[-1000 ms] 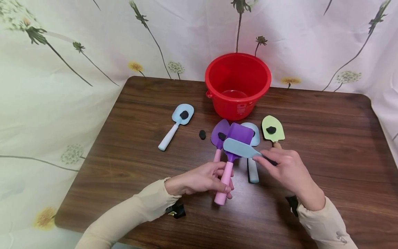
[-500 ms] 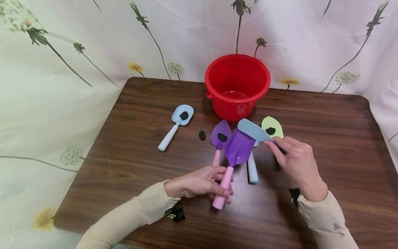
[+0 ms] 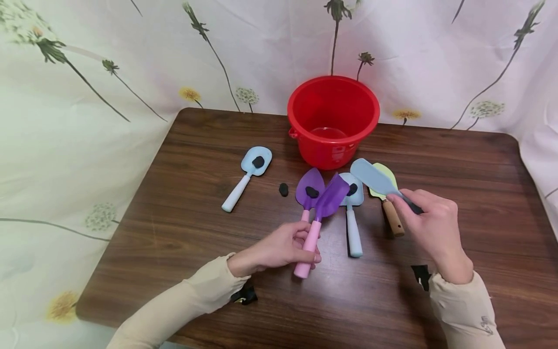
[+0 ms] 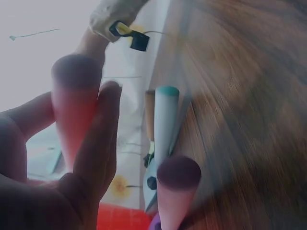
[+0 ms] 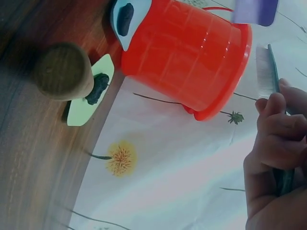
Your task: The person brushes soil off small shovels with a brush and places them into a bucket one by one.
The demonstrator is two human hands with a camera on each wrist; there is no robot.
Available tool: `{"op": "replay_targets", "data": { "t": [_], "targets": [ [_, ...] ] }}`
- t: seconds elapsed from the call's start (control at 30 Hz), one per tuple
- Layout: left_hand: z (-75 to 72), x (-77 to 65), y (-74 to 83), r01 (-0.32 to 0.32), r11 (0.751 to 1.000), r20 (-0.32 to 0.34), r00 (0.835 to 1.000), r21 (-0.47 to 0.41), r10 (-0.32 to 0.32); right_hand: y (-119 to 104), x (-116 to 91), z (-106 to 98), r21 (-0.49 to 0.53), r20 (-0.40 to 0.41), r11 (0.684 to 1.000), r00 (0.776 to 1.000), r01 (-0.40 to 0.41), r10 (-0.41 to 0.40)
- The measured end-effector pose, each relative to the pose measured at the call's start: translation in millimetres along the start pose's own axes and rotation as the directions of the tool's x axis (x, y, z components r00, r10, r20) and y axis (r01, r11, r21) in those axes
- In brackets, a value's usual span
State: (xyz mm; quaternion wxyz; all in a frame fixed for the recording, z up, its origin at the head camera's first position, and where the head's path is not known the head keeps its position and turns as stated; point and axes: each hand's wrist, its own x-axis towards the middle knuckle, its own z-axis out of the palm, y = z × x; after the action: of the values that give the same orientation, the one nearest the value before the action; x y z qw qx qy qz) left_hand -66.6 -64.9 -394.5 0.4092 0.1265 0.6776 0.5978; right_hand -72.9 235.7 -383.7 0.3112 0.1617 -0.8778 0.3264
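Observation:
My left hand (image 3: 279,245) grips the pink handle of a purple toy shovel (image 3: 332,198), its blade raised and turned partly edge-on. A small brush (image 3: 376,178) is in my right hand (image 3: 431,230), light blue on its back with a dark handle; pale bristles show in the right wrist view. The two tools are apart. Below them on the table lie a second purple shovel (image 3: 305,180), a light blue shovel (image 3: 356,198) with a pale handle, and a green shovel (image 3: 387,170) with a wooden handle, partly covered by the brush. A dark lump rests on each of the two former blades.
A red bucket (image 3: 331,150) stands at the back of the brown table (image 3: 183,194). Left of it lies another blue shovel (image 3: 248,169) bearing a dark lump. One loose dark lump (image 3: 284,189) sits on the wood. Flowered cloth (image 3: 261,53) hangs behind.
The brush has moved off the held purple shovel, to the right, and now hangs over the green one. My left hand has turned its shovel from face-up to nearly edge-on.

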Motion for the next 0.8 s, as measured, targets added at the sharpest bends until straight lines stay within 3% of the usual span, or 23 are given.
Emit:
{"op": "replay_targets", "data": {
  "t": [0.13, 0.23, 0.4, 0.6, 0.8],
  "targets": [
    [-0.9, 3.5, -2.1, 0.034, 0.995, -0.052, 0.998, -0.091, -0.038, -1, 1, -2, 0.029, -0.017, 1.0, 1.0, 0.006, -0.005],
    [-0.7, 4.7, -4.4, 0.066, 0.987, -0.03, 0.997, -0.146, -0.071, -1, 1, -3, 0.043, -0.023, 0.999, 1.0, 0.011, -0.01],
    [1.3, 6.0, -6.9, 0.043, 0.996, -0.018, 0.999, -0.077, -0.044, -2, 0, -5, 0.069, -0.019, 0.998, 1.0, -0.007, 0.009],
    [4.8, 7.7, -4.0, -0.022, 1.0, -0.077, 0.997, 0.0, 0.022, -6, -1, -2, 0.104, 0.01, 0.994, 0.999, -0.033, 0.032],
    [8.7, 4.3, 3.4, -0.004, 0.991, 0.018, 1.0, -0.134, 0.006, -8, -5, 5, 0.163, 0.057, 0.986, 0.998, -0.038, 0.029]
  ]
}}
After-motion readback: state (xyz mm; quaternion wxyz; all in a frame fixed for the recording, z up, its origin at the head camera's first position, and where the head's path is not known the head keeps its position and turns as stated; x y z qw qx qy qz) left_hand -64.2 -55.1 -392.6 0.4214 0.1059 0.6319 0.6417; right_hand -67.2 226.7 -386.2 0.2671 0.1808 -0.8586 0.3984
